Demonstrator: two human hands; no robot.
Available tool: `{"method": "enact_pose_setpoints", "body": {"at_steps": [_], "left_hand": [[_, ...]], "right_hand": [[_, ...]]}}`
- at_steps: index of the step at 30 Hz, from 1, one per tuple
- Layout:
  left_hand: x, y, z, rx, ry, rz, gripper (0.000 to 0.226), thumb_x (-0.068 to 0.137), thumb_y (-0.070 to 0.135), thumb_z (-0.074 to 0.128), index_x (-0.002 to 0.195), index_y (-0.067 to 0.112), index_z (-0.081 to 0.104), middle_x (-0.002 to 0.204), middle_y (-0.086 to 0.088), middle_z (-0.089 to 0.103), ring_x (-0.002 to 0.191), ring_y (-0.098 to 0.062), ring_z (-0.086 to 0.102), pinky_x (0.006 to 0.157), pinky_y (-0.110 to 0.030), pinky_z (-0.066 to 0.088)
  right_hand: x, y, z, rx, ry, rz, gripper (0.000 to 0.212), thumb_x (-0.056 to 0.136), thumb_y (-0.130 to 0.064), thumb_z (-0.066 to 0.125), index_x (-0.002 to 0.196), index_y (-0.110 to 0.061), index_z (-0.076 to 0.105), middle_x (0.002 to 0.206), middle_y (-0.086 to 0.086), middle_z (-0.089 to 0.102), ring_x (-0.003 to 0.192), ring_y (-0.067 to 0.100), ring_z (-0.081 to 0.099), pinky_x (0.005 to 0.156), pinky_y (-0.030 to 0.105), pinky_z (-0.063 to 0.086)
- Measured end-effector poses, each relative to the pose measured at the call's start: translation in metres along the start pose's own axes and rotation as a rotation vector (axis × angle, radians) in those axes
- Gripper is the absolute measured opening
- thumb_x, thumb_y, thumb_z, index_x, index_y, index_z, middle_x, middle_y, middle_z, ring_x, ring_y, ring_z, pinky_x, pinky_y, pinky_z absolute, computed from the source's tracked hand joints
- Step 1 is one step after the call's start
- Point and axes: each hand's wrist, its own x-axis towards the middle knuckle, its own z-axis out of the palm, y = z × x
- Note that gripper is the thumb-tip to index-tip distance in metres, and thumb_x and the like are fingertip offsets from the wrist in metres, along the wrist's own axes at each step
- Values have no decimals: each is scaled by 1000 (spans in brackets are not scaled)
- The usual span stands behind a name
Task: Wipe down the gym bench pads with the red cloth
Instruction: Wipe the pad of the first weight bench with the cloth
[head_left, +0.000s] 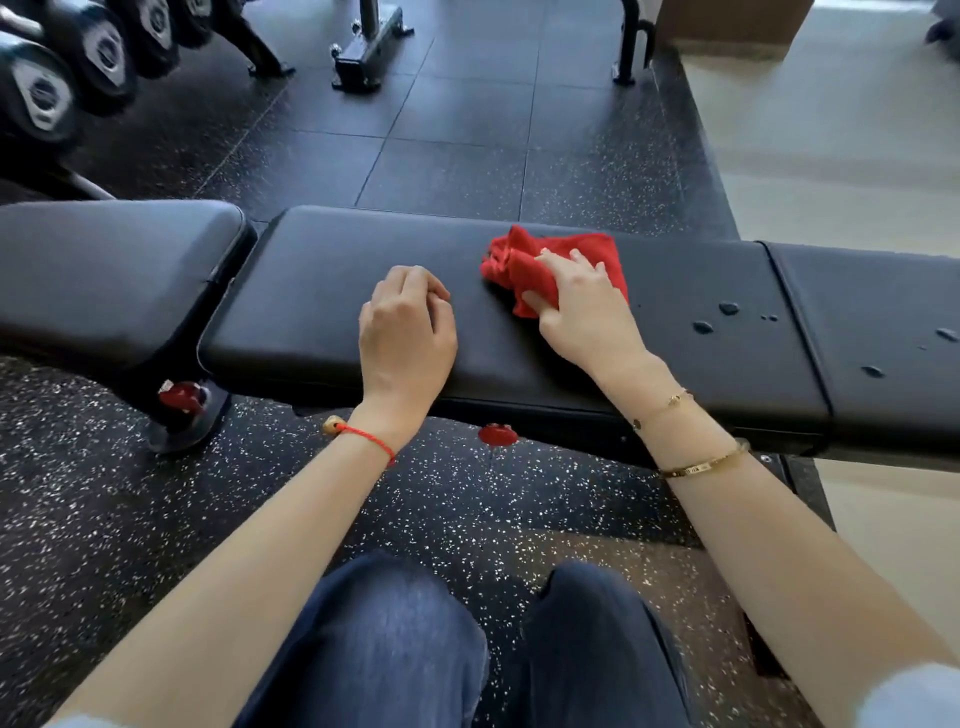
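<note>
Red cloth (563, 260), soft and light, bunches under the right hand (582, 306), whose grip pins it flat to the bench pad (332, 291); left hand (408, 325) rests loosely curled, holding nothing.

bright daylight from right | soft shadows | wide-angle edge distortion

Gym floor. Evidence: padded black bench (519, 312) across mid-frame, dumbbells (67, 67) racked upper left, speckled rubber floor tiles (441, 156), steel equipment feet (363, 57) bolted-style at top centre.
</note>
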Motion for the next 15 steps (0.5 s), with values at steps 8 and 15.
{"method": "enact_pose_setpoints", "body": {"at_steps": [8, 15], "left_hand": [[-3, 0, 13, 64, 48, -49, 17, 89, 11, 45, 85, 10, 62, 91, -8, 64, 94, -29, 54, 89, -42, 43], [-5, -4, 14, 39, 106, -64, 18, 87, 14, 46, 79, 11, 63, 84, -7, 65, 88, -27, 55, 79, -36, 41]], "right_hand": [[-46, -4, 10, -10, -41, -189, 45, 93, -26, 54, 136, -14, 47, 149, 2, 41, 142, 27, 27, 119, 42, 12], [-49, 22, -10, 21, -7, -113, 47, 93, -23, 55, 137, -12, 46, 143, 8, 48, 141, 25, 30, 118, 38, 14]]}}
